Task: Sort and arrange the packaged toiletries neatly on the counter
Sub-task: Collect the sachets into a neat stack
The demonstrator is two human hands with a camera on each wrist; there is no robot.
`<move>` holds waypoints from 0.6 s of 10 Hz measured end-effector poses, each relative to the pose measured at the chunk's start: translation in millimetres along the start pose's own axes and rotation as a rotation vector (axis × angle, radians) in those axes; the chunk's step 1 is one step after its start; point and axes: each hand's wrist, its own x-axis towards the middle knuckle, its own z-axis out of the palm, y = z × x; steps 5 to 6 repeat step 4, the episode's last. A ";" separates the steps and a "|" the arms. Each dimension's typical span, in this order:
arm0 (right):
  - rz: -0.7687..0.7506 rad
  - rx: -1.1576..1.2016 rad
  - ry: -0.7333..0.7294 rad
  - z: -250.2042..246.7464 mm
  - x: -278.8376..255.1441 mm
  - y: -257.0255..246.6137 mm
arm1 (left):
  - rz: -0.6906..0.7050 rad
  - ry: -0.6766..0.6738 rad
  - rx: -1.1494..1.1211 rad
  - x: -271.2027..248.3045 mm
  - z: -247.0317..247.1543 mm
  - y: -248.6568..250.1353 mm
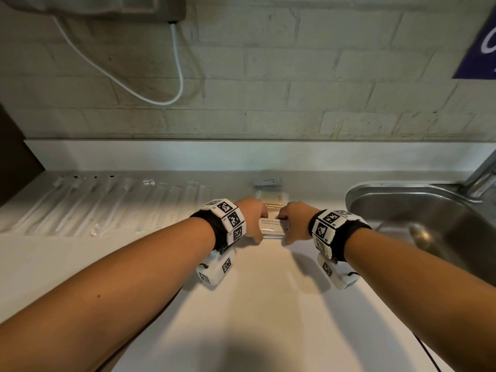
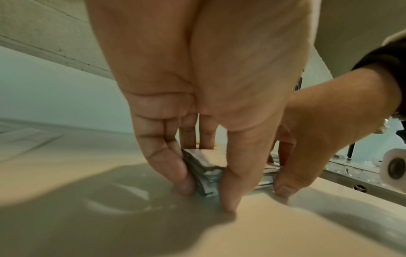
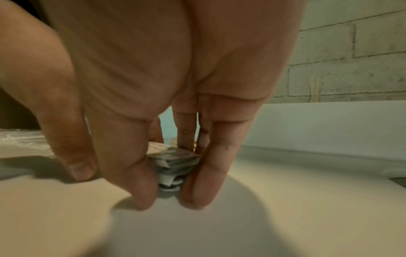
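Note:
A stack of shampoo sachets [image 1: 271,227], its top label reading "shampoo with conditioner", lies on the white counter [image 1: 268,304] in the middle. My left hand [image 1: 252,220] grips its left end and my right hand [image 1: 291,224] its right end. In the left wrist view my left hand [image 2: 206,196] has its thumb at the near edge of the stack [image 2: 204,172] and its fingertips down on the counter. The right hand [image 3: 170,198] closes thumb and fingers round the stack [image 3: 173,163] the same way. Most of the stack is hidden by the fingers.
Just behind the stack lie a clear pack of beige items [image 1: 272,201] and a grey packet [image 1: 267,181]. A row of clear-wrapped long items [image 1: 107,205] covers the counter's left part. A steel sink [image 1: 418,210] with a tap [image 1: 480,173] is at the right.

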 end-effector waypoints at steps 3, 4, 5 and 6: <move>0.017 0.062 0.001 -3.2 -8.1 1.1 | -0.021 -0.016 -0.058 -3.0 -4.7 -5.7; 0.039 0.084 0.015 -12.7 -17.7 2.6 | -0.031 -0.002 -0.069 -8.2 -12.2 -7.6; 0.039 0.084 0.015 -12.7 -17.7 2.6 | -0.031 -0.002 -0.069 -8.2 -12.2 -7.6; 0.039 0.084 0.015 -12.7 -17.7 2.6 | -0.031 -0.002 -0.069 -8.2 -12.2 -7.6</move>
